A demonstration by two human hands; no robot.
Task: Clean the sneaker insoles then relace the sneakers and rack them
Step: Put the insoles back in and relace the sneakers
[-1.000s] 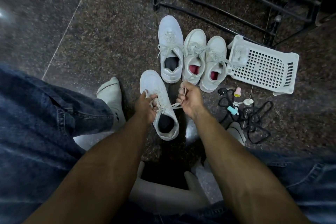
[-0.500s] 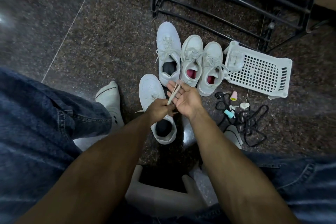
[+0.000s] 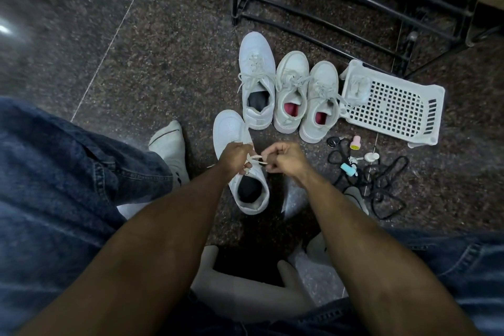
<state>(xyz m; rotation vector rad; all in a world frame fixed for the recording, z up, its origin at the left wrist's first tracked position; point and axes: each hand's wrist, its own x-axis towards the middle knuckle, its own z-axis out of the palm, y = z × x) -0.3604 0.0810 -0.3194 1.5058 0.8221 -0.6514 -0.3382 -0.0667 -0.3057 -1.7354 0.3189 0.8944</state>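
Note:
A white sneaker (image 3: 231,131) with a dark insole lies on the floor between my knees, toe pointing away. My left hand (image 3: 234,157) and my right hand (image 3: 283,159) hover over its tongue, each pinching an end of its white lace (image 3: 256,159). Behind it stand three laced white sneakers in a row: one with a dark insole (image 3: 256,82) and two with red insoles (image 3: 290,90) (image 3: 319,101). A black metal shoe rack (image 3: 354,0) stands at the back.
A white perforated plastic basket (image 3: 392,106) lies to the right of the sneakers. Small bottles (image 3: 354,142) and tangled black laces (image 3: 381,185) are scattered below it. My socked left foot (image 3: 169,144) rests at the left, and I sit on a white stool (image 3: 245,292).
My right hand was open with the lace across its palm; it has now curled and pinches the lace. Both hands sit closer together over the sneaker's tongue.

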